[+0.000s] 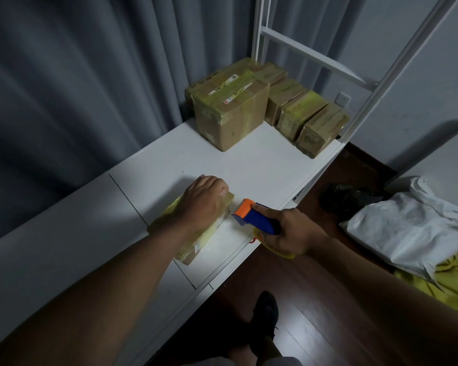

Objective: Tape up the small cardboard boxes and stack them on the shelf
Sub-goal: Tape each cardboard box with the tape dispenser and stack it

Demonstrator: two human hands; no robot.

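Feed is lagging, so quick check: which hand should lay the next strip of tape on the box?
Probably the right hand: it grips the tape dispenser beside the box, which the left hand presses down.

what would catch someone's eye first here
The orange and blue tape dispenser gripped in the right hand at the white table's near edge, beside the flat box under the left hand. Then the taped boxes clustered at the far end.
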